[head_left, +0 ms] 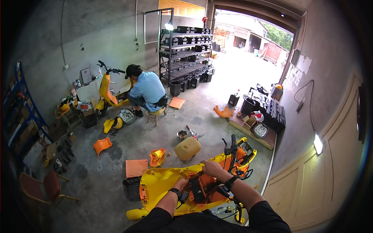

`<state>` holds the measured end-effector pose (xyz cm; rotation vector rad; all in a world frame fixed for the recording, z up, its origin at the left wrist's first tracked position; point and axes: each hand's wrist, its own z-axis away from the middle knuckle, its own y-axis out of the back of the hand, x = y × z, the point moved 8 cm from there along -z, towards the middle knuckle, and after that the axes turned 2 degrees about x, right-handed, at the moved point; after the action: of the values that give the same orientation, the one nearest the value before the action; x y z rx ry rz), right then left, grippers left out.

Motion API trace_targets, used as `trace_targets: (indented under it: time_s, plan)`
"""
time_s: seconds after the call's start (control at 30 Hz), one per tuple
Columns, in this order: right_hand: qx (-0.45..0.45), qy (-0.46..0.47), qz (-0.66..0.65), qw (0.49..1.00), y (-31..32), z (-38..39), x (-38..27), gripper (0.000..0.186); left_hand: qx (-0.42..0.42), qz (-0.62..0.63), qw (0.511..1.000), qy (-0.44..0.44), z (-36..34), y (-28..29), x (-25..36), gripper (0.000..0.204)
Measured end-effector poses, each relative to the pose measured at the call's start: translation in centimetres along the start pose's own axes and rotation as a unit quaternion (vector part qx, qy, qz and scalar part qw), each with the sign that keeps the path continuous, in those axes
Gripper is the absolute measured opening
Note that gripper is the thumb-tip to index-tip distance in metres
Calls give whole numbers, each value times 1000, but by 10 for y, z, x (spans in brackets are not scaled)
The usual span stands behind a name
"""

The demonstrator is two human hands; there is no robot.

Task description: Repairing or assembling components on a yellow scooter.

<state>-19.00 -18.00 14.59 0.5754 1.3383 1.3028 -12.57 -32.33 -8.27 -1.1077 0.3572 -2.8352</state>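
In front of me lies a partly stripped yellow electric scooter, its broad yellow body panel [157, 185] reaching to the left. My right hand [211, 169] is closed over the panel's upper edge. Lower down, my left hand [181, 183] reaches against the panel's inner side, beside the exposed orange and black inner parts [202, 187]; its fingers are mostly hidden. A small black device [183, 197] hangs by my left wrist. Beyond my right hand stand the black handlebar [232, 146] and a yellow frame part [247, 152].
A tan plastic jug [187, 148], a bowl of small parts [182, 134] and orange panels [136, 168] lie on the floor ahead. Across the room a co-worker [147, 90] sits on a stool at another yellow scooter [105, 90]. Chairs [51, 185] stand left; battery racks [186, 54] stand behind.
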Motion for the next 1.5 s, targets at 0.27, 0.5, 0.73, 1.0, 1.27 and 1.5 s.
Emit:
trace_targets:
  time_s: [0.27,0.5,0.73,1.0,1.27,1.5]
  plan:
    - [136,119,-56,982,16,12,-16,53,-12,-34,998,-46,-27,3,-5,25]
    - [-14,-15,-12,1000,-8,-9,11,60,10,-21,999,-24,-16,2,-4,23]
    - [149,119,-71,979,17,15,-30,56,11,-37,999,-15,-20,3,-4,21]
    - [-13,23,128,991,-8,3,-6,37,-2,-17,1000,-23,-25,3,-9,24]
    - [93,143,-40,985,12,9,-21,54,7,-8,1000,-14,-7,0,0,21]
    - [47,-53,-22,997,6,6,1,53,-1,-13,1000,-12,-11,1,-1,25]
